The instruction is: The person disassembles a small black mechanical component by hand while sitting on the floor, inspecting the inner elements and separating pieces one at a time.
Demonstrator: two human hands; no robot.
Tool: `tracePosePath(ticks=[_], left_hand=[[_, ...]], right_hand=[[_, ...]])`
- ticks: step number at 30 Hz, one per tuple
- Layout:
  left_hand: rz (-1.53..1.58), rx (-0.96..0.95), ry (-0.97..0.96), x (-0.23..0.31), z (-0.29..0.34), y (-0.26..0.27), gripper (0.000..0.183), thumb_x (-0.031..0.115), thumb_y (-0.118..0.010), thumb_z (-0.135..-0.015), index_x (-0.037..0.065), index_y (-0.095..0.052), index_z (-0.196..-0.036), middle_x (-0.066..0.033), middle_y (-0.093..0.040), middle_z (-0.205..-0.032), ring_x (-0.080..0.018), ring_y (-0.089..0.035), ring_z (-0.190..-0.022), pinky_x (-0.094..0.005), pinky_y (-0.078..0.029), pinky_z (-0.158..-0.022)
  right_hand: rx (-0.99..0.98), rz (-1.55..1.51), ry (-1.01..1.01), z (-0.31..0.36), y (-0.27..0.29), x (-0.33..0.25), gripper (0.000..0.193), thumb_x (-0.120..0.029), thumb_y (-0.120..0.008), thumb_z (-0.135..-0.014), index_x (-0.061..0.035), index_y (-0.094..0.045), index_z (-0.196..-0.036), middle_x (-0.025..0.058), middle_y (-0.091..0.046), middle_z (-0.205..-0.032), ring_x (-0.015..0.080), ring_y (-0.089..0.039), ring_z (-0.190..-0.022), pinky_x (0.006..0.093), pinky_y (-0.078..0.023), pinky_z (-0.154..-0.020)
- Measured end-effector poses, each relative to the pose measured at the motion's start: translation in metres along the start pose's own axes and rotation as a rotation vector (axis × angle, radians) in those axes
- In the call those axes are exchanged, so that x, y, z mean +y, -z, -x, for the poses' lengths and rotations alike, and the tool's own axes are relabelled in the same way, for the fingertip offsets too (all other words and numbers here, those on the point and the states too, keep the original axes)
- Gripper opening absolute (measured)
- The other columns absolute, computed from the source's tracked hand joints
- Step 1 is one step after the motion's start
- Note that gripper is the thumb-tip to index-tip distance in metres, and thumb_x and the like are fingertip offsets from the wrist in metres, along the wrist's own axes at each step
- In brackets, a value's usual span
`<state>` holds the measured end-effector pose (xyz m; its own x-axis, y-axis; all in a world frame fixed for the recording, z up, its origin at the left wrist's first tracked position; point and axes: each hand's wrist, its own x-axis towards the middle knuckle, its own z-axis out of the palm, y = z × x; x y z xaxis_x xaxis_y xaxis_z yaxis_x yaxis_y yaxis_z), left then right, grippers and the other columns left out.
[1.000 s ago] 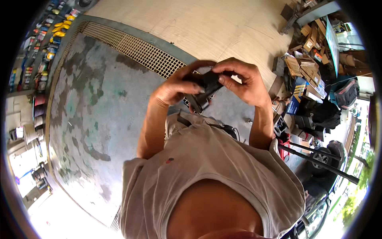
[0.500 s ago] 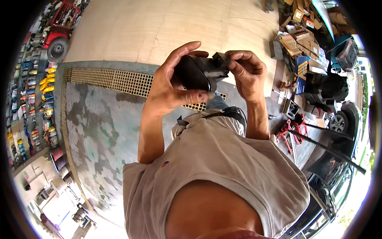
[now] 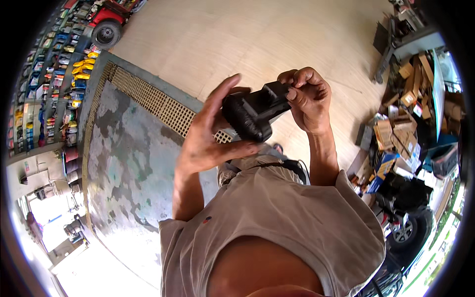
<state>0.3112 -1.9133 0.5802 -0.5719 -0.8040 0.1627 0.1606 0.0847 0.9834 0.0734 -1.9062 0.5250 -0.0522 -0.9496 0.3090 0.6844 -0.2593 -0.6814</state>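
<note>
A black plastic part [image 3: 251,115], with a thick rounded body and a narrower blocky end, is held in front of my chest; its exact kind I cannot make out. My left hand [image 3: 210,123] curves around the rounded body, thumb along its lower edge and some fingers behind it. The index finger of that hand is raised off the part, and motion blurs it slightly. My right hand [image 3: 309,96] pinches the blocky end between thumb and bent fingers.
Beneath lies worn grey-green floor [image 3: 133,148], crossed by a drain grate [image 3: 163,106] beside a pale floor sheet [image 3: 247,34]. Shelves of packaged goods [image 3: 54,84] line the left, near a red wheeled thing [image 3: 106,32]. Cardboard boxes [image 3: 396,133] and a car wheel [image 3: 403,232] stand right.
The black part has moved slightly down and tilted, its blocky end pointing more upward right. My left hand has shifted down with it. The view of the surroundings has turned.
</note>
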Motion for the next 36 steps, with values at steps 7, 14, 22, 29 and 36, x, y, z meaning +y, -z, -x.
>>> tracePosePath(ticks=[7,14,22,29,36], left_hand=[[-0.706,0.835,-0.446,0.04,-0.083,0.19,0.075,0.026,-0.074,-0.093,-0.005,-0.036,-0.15,-0.0204,-0.054,-0.141,-0.0312,-0.063,-0.116,-0.0389,-0.057,-0.089],[-0.609,0.093,-0.483,0.01,-0.228,0.163,0.079,0.042,-0.086,-0.073,0.004,-0.059,-0.137,-0.0217,-0.054,-0.143,-0.0349,-0.056,-0.13,-0.0485,-0.054,-0.097],[-0.477,-0.108,-0.445,-0.026,-0.362,0.122,0.047,0.013,-0.088,-0.073,0.005,-0.068,-0.115,-0.014,-0.072,-0.109,-0.0304,-0.071,-0.099,-0.0378,-0.059,-0.082],[-0.328,-0.038,-0.414,-0.061,-0.469,0.131,0.044,0.007,-0.088,-0.075,0.003,-0.072,-0.116,-0.0138,-0.073,-0.11,-0.0244,-0.07,-0.102,-0.0343,-0.057,-0.084],[-0.106,0.124,-0.276,-0.092,-0.555,0.137,0.046,0.003,-0.087,-0.075,-0.002,-0.07,-0.118,-0.0156,-0.071,-0.115,-0.0229,-0.069,-0.103,-0.0337,-0.057,-0.086]], right_hand=[[0.021,0.254,0.161,-0.127,-0.001,0.006,0.03,0.018,-0.072,-0.082,-0.0013,-0.054,-0.097,0.0201,-0.069,-0.104,0.022,-0.067,-0.095,0.034,-0.056,-0.082],[-0.024,0.61,0.387,-0.213,0.003,-0.003,0.031,0.021,-0.069,-0.082,-0.0001,-0.052,-0.097,0.0212,-0.067,-0.106,0.0197,-0.066,-0.097,0.0334,-0.055,-0.086],[-0.016,0.702,0.391,-0.297,0.055,-0.015,0.031,0.02,-0.07,-0.081,0.0002,-0.052,-0.098,0.0189,-0.069,-0.104,0.0191,-0.067,-0.097,0.0322,-0.055,-0.087],[-0.078,0.576,0.294,-0.401,0.126,-0.027,0.036,0.016,-0.074,-0.081,0.0031,-0.056,-0.11,0.0168,-0.069,-0.108,0.0192,-0.067,-0.096,0.0331,-0.055,-0.085],[-0.021,0.427,0.221,-0.501,0.192,-0.03,0.039,0.012,-0.075,-0.084,0.0055,-0.058,-0.119,0.0179,-0.068,-0.113,0.0159,-0.063,-0.09,0.0303,-0.055,-0.08]])
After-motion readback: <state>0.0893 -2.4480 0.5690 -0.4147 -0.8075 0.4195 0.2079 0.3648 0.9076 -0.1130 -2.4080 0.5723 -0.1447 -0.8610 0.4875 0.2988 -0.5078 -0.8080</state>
